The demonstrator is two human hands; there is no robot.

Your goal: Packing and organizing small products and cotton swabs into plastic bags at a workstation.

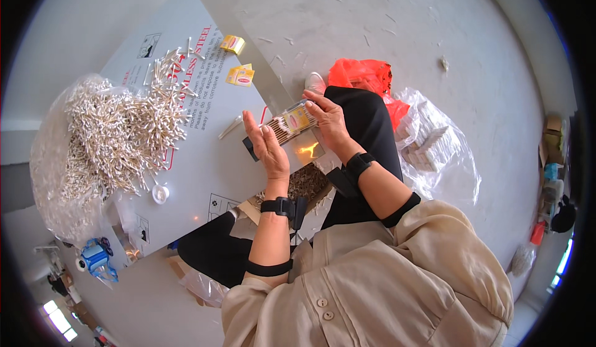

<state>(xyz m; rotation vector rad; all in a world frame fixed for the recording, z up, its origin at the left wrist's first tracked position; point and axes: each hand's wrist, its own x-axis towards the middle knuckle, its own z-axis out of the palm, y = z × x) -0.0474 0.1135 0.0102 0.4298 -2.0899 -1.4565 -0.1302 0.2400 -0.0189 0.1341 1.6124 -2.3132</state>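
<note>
A clear packet of cotton swabs (288,123) with a yellow label is held between my two hands, over the near right edge of the table. My left hand (268,149) presses its left end, fingers nearly straight. My right hand (329,122) grips the right end, with its fingers over the top. A small black piece (250,149) shows beside my left hand; what it is I cannot tell. A few loose swabs (231,127) lie just left of my hands. Further up the table lie yellow label cards (240,75) and a stack of yellow cards (233,44).
A big heap of loose cotton swabs (118,129) spills from a clear bag across the table's (205,154) left side. Near it sits a small white round container (160,193). Below my hands stands a carton of swabs (304,182). Red (360,77) and clear bags (437,145) lie at right.
</note>
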